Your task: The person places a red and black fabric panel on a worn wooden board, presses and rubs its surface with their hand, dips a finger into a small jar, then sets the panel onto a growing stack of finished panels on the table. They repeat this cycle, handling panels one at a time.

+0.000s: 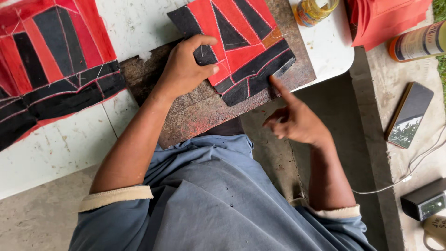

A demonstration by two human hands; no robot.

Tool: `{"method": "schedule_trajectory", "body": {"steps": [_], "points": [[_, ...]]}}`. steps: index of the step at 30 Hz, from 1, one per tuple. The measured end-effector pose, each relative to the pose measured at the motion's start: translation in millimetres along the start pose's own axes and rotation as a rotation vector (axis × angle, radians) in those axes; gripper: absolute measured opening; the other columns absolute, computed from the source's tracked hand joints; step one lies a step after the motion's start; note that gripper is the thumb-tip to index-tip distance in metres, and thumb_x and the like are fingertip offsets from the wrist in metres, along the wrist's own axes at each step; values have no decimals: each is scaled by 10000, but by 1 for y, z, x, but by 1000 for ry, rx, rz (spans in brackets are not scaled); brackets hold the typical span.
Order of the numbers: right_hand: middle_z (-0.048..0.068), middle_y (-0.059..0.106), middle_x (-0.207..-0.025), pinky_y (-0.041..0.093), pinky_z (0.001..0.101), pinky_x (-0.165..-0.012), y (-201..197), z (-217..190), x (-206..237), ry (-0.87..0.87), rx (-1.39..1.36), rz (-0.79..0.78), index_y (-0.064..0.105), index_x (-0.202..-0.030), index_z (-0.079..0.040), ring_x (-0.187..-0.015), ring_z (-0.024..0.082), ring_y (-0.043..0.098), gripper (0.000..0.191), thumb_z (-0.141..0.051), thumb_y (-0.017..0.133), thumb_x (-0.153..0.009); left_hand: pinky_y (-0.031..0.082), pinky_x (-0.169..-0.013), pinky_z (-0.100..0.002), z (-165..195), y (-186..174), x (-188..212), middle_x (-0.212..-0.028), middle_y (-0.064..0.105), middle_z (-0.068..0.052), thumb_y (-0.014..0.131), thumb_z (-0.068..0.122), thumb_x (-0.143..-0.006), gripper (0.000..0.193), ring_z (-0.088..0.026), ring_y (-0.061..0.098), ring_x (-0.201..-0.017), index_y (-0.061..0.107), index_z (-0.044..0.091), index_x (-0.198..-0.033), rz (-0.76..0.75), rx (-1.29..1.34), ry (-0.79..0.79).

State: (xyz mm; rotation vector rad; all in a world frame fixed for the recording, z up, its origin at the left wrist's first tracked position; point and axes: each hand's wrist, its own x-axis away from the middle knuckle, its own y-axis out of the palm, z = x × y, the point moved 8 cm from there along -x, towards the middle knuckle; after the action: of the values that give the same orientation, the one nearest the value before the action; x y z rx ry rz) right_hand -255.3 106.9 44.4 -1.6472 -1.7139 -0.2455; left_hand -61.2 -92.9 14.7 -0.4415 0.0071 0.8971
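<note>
A red and black stitched patchwork piece (241, 44) lies on a worn brown board (195, 111) set on a white table. My left hand (186, 67) pinches the piece's left black edge between thumb and fingers. My right hand (295, 118) holds nothing; its index finger points out and touches the piece's lower right black edge, the other fingers curled.
A larger red and black patchwork (51, 65) covers the white table (60, 148) at left. A small jar (313, 10) stands at the table's far corner. Red fabric (385, 18), a bottle (418, 42), a phone (409, 115), a cable and a small dark box (425, 200) lie on the concrete at right.
</note>
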Motion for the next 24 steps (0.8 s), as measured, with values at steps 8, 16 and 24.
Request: {"method": "schedule_trajectory", "body": {"steps": [8,16,24], "points": [[120,771,-936,596,341,-757,67,-42,14,-238,303,-81,226,-1630,-216,-725,175,768,1040,-18,705,-729,464,-1135,-413,8,-3,7,-1374,635,-179,864,71,-808,636,-336,598,-1325,551,30,-1360,100,36,83],[132,747,-771,521,348,-580,-56,-15,-18,64,240,214,323,-1602,-208,-571,168,623,906,-14,653,-781,479,-1084,-454,9,0,7,-1340,610,-216,865,75,-800,658,-393,588,-1276,556,47,-1380,78,-41,52],[142,762,-730,557,351,-597,-35,-12,-13,81,320,116,211,-1644,-310,-533,198,646,1025,-38,685,-777,448,-1089,-479,16,6,10,-1372,554,-265,856,65,-799,690,-446,540,-1276,530,-6,-1404,88,-178,37]]}}
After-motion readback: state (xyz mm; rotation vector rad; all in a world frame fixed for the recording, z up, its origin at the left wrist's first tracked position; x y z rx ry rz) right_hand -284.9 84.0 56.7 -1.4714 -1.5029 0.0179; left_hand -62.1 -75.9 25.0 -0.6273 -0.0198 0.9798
